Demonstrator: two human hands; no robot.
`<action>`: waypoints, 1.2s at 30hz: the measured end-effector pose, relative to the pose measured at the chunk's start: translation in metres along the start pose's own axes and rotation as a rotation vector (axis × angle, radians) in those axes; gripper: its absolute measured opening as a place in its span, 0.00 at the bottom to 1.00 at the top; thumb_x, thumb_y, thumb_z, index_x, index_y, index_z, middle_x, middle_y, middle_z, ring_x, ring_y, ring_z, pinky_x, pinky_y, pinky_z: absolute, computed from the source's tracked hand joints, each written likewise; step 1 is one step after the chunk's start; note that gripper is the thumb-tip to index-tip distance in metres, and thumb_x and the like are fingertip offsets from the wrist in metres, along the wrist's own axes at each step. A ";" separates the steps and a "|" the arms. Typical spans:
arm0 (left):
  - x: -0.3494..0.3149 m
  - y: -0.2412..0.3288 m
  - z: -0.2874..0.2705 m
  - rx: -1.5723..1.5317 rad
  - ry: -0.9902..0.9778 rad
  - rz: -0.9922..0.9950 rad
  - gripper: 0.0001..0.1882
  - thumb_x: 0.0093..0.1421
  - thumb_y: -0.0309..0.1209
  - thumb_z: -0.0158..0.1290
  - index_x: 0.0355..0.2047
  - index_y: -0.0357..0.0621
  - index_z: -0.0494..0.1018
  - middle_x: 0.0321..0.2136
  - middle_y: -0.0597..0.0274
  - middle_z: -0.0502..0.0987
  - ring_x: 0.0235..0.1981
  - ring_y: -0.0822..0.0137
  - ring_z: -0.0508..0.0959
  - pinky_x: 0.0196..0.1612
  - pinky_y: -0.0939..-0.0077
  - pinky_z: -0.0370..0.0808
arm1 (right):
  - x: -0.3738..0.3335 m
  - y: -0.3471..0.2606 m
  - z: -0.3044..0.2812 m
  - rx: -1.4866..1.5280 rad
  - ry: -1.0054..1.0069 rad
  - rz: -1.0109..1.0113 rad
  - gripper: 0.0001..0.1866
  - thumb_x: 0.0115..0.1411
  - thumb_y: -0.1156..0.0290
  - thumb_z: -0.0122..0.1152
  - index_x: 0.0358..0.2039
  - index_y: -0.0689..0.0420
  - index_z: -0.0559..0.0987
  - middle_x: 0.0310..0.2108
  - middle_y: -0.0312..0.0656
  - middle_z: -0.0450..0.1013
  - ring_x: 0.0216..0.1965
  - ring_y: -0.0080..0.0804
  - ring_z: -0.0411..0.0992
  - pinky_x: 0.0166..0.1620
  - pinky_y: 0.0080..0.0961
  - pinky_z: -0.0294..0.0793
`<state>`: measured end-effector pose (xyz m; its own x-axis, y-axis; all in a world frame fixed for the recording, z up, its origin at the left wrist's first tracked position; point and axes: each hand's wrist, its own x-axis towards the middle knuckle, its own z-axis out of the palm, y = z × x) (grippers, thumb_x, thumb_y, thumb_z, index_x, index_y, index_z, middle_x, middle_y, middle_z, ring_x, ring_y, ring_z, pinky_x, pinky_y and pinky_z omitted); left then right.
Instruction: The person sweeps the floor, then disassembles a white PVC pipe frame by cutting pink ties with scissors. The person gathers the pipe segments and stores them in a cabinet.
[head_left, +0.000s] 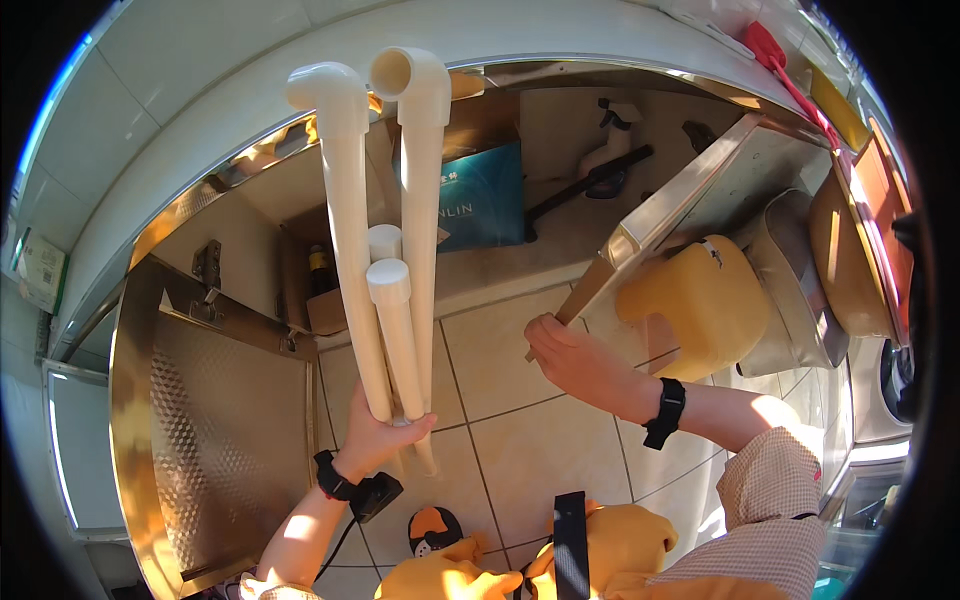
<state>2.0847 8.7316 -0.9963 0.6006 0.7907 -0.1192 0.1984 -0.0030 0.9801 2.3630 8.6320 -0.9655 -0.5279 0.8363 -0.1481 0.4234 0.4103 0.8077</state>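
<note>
My left hand (375, 430) is closed around the lower part of a bundle of white plastic pipes (345, 230). Two long pipes end in elbow fittings (425, 85) at the top, and shorter ones between them carry round end caps (388, 280). They stand roughly upright before the open cabinet; their bottom ends are partly hidden by my hand. On the right, my right hand (570, 355) has its fingers wrapped over the edge of the open right cabinet door (650, 205).
Inside the cabinet are a teal box (483, 195), a spray bottle (608, 150) and a dark bar (590, 185). The left cabinet door (225, 430) stands open. A yellow stool (710, 300) sits behind the right door, beside a grey bin-like object (790, 280). Tiled floor (530, 440) lies below.
</note>
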 end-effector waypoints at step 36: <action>0.090 -0.008 0.083 0.313 0.186 0.399 0.27 0.40 0.29 0.63 0.40 0.39 0.64 0.32 0.52 0.76 0.33 0.58 0.78 0.36 0.70 0.74 | -0.076 -0.054 -0.081 1.006 -0.108 0.906 0.24 0.49 0.65 0.57 0.48 0.56 0.72 0.53 0.44 0.66 0.55 0.34 0.64 0.57 0.30 0.52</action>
<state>2.2014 8.7522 -1.0285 0.5350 0.7857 0.3106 0.2211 -0.4850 0.8461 2.3207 8.5170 -0.9518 0.2608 0.9571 0.1266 0.9625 -0.2476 -0.1109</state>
